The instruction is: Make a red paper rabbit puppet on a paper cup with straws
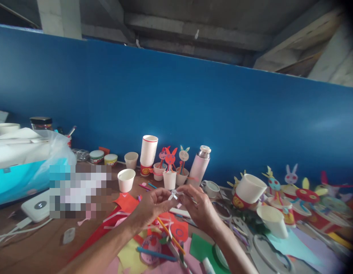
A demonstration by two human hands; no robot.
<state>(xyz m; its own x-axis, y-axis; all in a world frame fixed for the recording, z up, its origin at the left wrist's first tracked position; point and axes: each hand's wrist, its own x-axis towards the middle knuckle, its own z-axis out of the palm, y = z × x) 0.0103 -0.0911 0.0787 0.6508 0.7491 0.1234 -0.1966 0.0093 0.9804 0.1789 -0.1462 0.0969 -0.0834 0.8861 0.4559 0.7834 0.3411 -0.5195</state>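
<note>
In the middle of the head view, my left hand [156,201] and my right hand [195,203] meet above the craft papers. Their fingertips pinch a small white strip [173,196], apparently paper, from both sides; part of it is hidden by the fingers. Below them lie an orange pencil [171,236], a blue stick [156,254] and a pink paper face [149,245]. Red paper [128,203] spreads to the left, with green paper [199,249] to the right. Just behind my hands, a white cup [169,180] carries a red paper rabbit [170,155].
A stack of paper cups [149,150] and a pink thermos [198,167] stand by the blue partition [193,102]. Several cups with paper rabbits, including a red one [306,195], crowd the right. A plastic bag [61,146] and a white device [39,206] with a cable occupy the left.
</note>
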